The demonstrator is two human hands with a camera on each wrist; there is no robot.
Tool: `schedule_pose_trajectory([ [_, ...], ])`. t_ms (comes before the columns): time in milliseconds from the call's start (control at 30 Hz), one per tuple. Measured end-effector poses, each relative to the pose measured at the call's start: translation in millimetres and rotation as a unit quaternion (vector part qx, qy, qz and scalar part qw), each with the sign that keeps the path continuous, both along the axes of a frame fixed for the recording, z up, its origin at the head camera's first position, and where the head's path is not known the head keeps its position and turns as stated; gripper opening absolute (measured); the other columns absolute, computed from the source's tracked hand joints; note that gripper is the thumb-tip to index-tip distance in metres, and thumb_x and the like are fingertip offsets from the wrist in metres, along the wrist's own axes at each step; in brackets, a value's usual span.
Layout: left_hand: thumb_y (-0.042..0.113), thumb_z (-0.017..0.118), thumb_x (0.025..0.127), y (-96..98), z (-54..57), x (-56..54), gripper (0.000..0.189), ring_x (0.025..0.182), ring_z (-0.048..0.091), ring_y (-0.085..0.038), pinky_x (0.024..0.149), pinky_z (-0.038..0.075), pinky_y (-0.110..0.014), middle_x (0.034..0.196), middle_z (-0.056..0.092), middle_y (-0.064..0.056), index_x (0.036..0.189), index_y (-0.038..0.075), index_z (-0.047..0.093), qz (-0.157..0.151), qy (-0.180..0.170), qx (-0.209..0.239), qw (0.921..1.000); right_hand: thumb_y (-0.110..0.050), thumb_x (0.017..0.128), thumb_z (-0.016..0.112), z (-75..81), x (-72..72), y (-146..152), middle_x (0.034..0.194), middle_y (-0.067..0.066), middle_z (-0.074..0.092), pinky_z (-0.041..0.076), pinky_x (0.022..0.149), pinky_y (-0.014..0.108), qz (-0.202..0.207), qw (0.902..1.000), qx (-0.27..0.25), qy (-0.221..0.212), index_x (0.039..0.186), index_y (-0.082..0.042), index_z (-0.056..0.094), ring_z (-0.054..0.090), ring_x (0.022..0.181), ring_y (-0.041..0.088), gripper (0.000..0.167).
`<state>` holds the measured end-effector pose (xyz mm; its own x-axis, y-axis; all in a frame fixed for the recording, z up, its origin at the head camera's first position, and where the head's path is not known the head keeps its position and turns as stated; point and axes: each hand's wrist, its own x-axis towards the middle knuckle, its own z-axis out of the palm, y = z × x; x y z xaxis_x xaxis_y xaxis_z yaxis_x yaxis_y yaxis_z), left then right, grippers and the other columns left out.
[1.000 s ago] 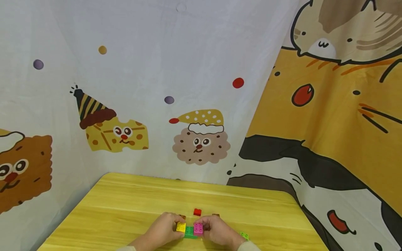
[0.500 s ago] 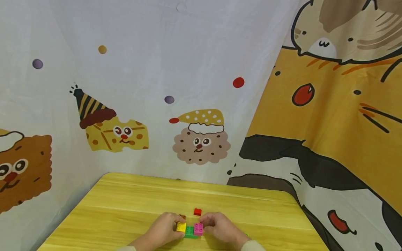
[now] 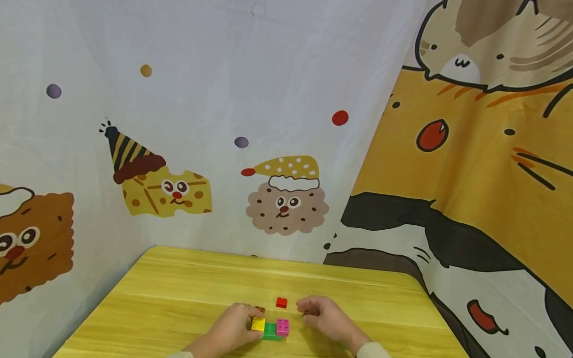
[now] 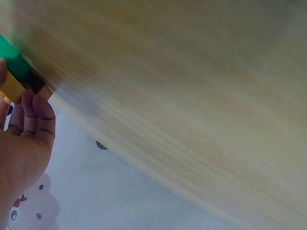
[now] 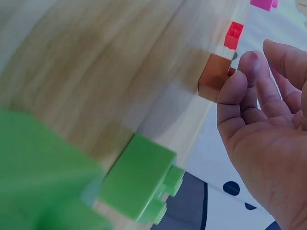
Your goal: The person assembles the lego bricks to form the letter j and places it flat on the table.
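My left hand (image 3: 233, 325) pinches a yellow toy brick (image 3: 258, 324) between thumb and fingers. That brick sits on the left end of a green brick (image 3: 270, 330), and a pink brick (image 3: 282, 326) is on its right end. My right hand (image 3: 329, 320) is to the right of this assembly, fingers loosely bent and holding nothing. Close by its fingertips in the right wrist view is a brown brick (image 5: 214, 76), which the fingers mostly hide in the head view. Another brown brick (image 3: 260, 309) shows just behind the yellow one.
A small red brick (image 3: 281, 302) lies behind the assembly. In the right wrist view, a light green brick (image 5: 139, 177) and a larger, blurred green shape (image 5: 43, 172) are near the camera. The wooden table (image 3: 201, 278) backs onto a printed cloth (image 3: 215, 99).
My right hand has let go of the pink brick and moved right and slightly away, to the brown brick. My left hand stays on the yellow brick.
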<state>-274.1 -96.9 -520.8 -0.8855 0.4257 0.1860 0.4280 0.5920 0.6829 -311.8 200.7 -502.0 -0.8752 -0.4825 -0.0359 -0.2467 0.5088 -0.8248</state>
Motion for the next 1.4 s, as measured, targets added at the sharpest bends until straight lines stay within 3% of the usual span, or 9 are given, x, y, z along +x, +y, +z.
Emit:
schedule_pose_trajectory([
  [167,0.023,0.088,0.075,-0.2,-0.3,-1.0,0.036,0.072,0.053,-0.002,0.062,0.049,-0.021,0.104,0.071,0.001,0.107,0.01,0.076,0.0,-0.001,-0.005,1.0,-0.006,0.093,0.069,-0.1,-1.5,6.0,0.112,0.01,0.068,0.052,0.078,0.029,-0.011,0.9998,-0.003,0.014,0.12,-0.007,0.067,0.06,0.097,0.022,0.028],
  [333,0.024,0.087,0.076,-0.1,-1.1,-1.9,0.036,0.07,0.052,-0.001,0.062,0.048,-0.021,0.103,0.07,0.003,0.107,0.01,0.076,0.0,-0.001,-0.01,1.0,-0.008,0.091,0.071,-2.7,-2.8,9.3,0.112,0.008,0.066,0.051,0.065,0.028,-0.038,0.9987,0.02,0.028,0.124,-0.009,0.066,0.059,0.087,0.021,0.033],
  [500,0.025,0.087,0.076,-0.3,-0.9,-2.0,0.036,0.071,0.053,-0.002,0.063,0.049,-0.021,0.104,0.071,0.003,0.107,0.011,0.076,0.001,-0.001,-0.014,0.9999,-0.011,0.088,0.074,-4.3,-2.6,9.8,0.095,0.004,0.064,0.047,0.054,0.028,-0.065,0.9949,0.058,0.051,0.127,-0.009,0.064,0.056,0.075,0.018,0.041],
  [567,0.025,0.087,0.076,-0.6,-0.7,-1.6,0.035,0.072,0.053,-0.002,0.065,0.049,-0.022,0.105,0.071,0.002,0.107,0.011,0.077,0.001,0.003,-0.016,0.9999,-0.01,0.086,0.076,-5.8,-2.6,9.7,0.091,0.003,0.062,0.048,0.055,0.028,-0.072,0.9921,0.075,0.07,0.127,-0.009,0.064,0.055,0.074,0.016,0.042],
  [800,0.025,0.087,0.076,-0.6,-0.4,0.0,0.035,0.076,0.056,-0.003,0.067,0.051,-0.023,0.106,0.071,0.001,0.106,0.012,0.077,-0.002,0.011,-0.016,0.9998,-0.013,0.082,0.081,-10.4,-4.1,8.7,0.117,0.006,0.064,0.051,0.066,0.029,-0.08,0.9778,0.136,0.138,0.118,-0.01,0.069,0.056,0.078,0.01,0.038],
  [867,0.025,0.087,0.076,-0.5,-0.5,-0.1,0.035,0.075,0.056,-0.002,0.067,0.051,-0.022,0.106,0.071,0.001,0.106,0.011,0.077,-0.003,0.011,-0.014,0.9998,-0.014,0.082,0.081,-9.9,-4.0,8.0,0.117,0.008,0.064,0.052,0.068,0.032,-0.078,0.9751,0.146,0.148,0.117,-0.009,0.069,0.058,0.08,0.012,0.037],
  [1067,0.023,0.087,0.076,-0.7,-3.1,-0.9,0.034,0.066,0.053,0.0,0.061,0.049,-0.02,0.104,0.072,0.004,0.106,0.01,0.077,-0.003,0.008,-0.007,0.9999,-0.016,0.082,0.082,-11.0,-4.4,7.1,0.115,0.007,0.067,0.053,0.071,0.038,-0.083,0.972,0.159,0.151,0.114,-0.011,0.071,0.063,0.084,0.017,0.035],
  [1233,0.021,0.087,0.076,-0.2,-4.2,-1.1,0.034,0.057,0.048,0.001,0.056,0.047,-0.02,0.1,0.071,0.007,0.106,0.009,0.076,-0.004,0.01,-0.001,0.9999,-0.017,0.082,0.082,-12.1,-5.9,7.6,0.111,0.003,0.069,0.051,0.067,0.033,-0.083,0.9716,0.164,0.149,0.113,-0.014,0.072,0.058,0.077,0.009,0.033],
  [1400,0.021,0.087,0.076,-0.3,-3.8,-1.0,0.034,0.058,0.047,0.0,0.057,0.047,-0.02,0.099,0.071,0.007,0.106,0.01,0.077,0.0,0.008,-0.001,1.0,-0.017,0.083,0.081,-12.6,-6.6,7.6,0.108,0.0,0.069,0.048,0.064,0.03,-0.081,0.9712,0.164,0.152,0.112,-0.015,0.072,0.054,0.072,0.005,0.03],
])
